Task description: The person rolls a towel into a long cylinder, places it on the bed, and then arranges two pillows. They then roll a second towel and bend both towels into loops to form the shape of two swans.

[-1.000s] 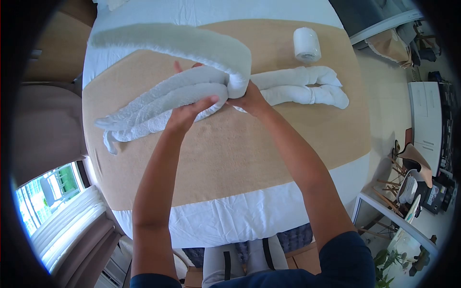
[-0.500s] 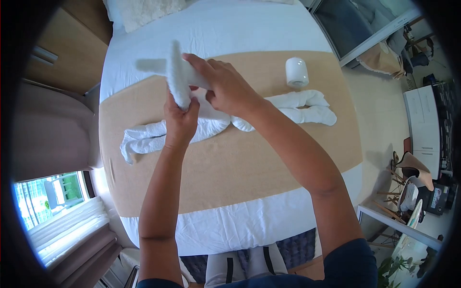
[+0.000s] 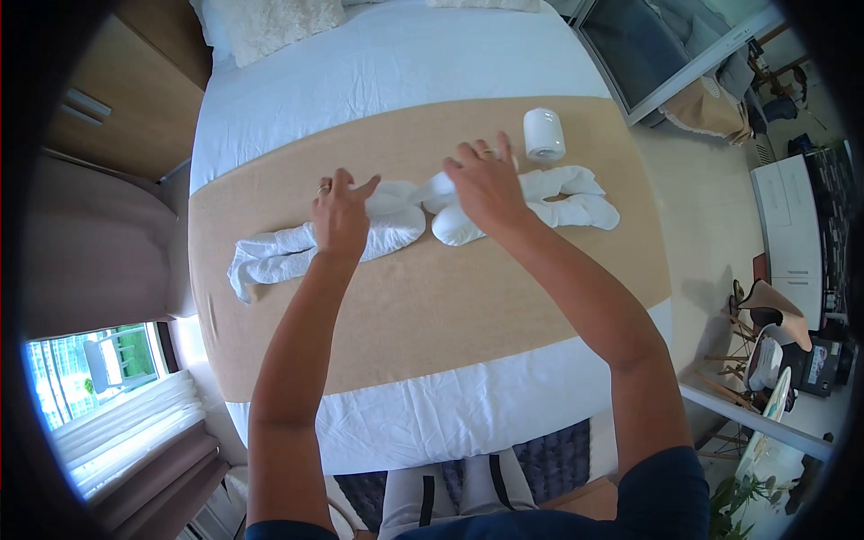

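Note:
Two rolled white towels lie end to end across the beige bed runner [image 3: 432, 315]. The left towel [image 3: 391, 236] has a rounded end at the middle and two long rolls stretching left. The right towel [image 3: 454, 227] has its rounded end close by and two rolls reaching right. A further stretch of white cloth [image 3: 405, 194] lies along the upper side where they meet. Over the left towel, my left hand [image 3: 342, 214] is open, thumb spread out. My right hand [image 3: 488, 187] hovers above the right towel with fingers apart, hiding part of it.
A white roll [image 3: 544, 135] stands on the runner beyond the right towel. Fluffy pillows [image 3: 279, 25] sit at the bed's head. Left are a wooden cabinet [image 3: 135, 90] and a curtained window [image 3: 99, 369]; right, a white cabinet [image 3: 788, 243] and a chair [image 3: 778, 315].
Both hands have come down and moved apart. The white rolled cloth they held up is out of them, and white cloth now lies across the top of the two towels.

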Action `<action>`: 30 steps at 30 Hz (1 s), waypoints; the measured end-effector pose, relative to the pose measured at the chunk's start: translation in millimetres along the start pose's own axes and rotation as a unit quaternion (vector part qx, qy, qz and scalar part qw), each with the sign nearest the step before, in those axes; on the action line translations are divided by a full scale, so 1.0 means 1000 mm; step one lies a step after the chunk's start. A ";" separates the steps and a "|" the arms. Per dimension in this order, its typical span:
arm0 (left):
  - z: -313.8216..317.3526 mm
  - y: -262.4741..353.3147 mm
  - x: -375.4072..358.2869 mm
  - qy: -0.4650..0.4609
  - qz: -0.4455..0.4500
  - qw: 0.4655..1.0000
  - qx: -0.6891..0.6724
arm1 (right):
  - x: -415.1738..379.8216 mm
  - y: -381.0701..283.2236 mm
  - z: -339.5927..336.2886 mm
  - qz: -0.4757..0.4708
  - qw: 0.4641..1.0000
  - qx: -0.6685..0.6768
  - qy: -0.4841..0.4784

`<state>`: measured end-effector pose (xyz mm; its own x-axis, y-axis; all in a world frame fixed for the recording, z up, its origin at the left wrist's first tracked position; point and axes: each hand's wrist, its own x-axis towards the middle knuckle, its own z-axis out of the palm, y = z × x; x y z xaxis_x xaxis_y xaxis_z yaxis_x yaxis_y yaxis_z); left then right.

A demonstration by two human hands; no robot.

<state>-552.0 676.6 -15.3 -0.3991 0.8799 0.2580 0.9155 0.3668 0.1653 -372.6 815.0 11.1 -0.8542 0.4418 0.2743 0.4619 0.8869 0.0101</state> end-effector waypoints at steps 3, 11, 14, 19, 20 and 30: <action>-0.004 0.020 0.015 -0.003 0.082 0.997 0.009 | 0.014 -0.022 -0.008 -0.007 1.000 -0.008 -0.014; -0.018 0.037 0.036 0.028 0.015 0.973 -0.229 | 0.049 -0.017 -0.017 0.024 0.988 0.042 -0.149; 0.005 0.027 0.023 0.071 -0.026 0.925 -0.373 | 0.047 -0.002 -0.016 0.070 0.989 0.068 -0.111; 0.075 0.008 0.006 -0.010 -0.030 0.861 -0.508 | 0.043 0.002 -0.018 0.069 0.988 0.087 -0.111; 0.089 0.004 0.012 -0.074 -0.059 0.821 -0.563 | 0.042 0.001 -0.018 0.062 0.988 0.095 -0.106; 0.100 -0.017 -0.039 -0.056 -0.122 0.833 -0.537 | 0.036 -0.010 -0.016 0.053 0.984 0.113 -0.126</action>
<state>-547.2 666.3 -123.7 -0.5045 0.8634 0.0109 0.2099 0.1104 0.9715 -404.4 820.2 36.4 -0.8488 0.5284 0.0149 0.5118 0.8285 -0.2271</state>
